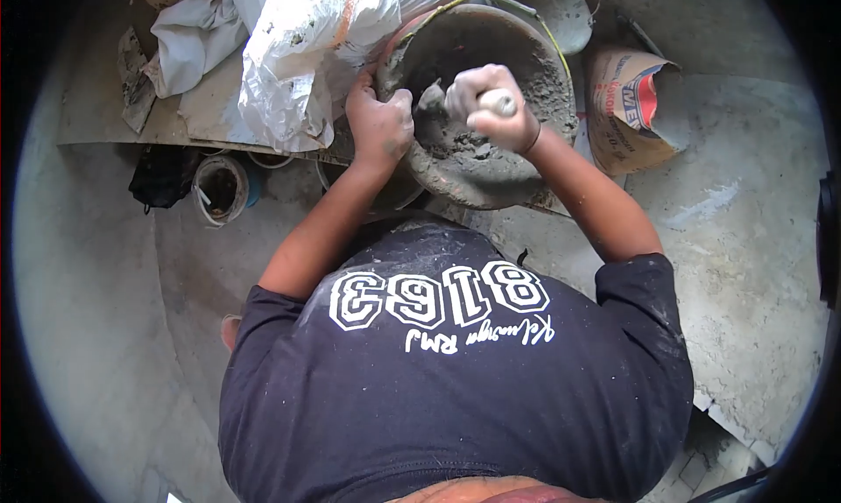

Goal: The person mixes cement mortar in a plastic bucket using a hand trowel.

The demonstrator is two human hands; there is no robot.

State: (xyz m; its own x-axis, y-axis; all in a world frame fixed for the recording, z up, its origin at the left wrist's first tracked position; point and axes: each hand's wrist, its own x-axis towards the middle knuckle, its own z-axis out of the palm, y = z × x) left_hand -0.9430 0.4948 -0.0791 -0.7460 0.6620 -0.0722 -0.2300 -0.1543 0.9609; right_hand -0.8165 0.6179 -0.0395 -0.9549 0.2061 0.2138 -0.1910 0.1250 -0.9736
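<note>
My right hand [495, 109] is closed around the pale rounded handle of a trowel [431, 98], inside a large bucket [473, 192]. Only part of the trowel's blade shows, coated in grey mortar [464, 157]. The hand is slightly smeared by motion. My left hand [381, 122] is closed on the bucket's left rim, its thumb toward the inside. Wet mortar clings to the bucket's walls and lies in its lower part, and a thin yellowish-green handle arches over its far side.
A white plastic sack [298, 56] lies on a board left of the bucket. An open paper cement bag [626, 117] stands to the right. Below the board are a small dirty pail [221, 190] and a black bag [165, 177]. The concrete floor [736, 240] is rough and stained.
</note>
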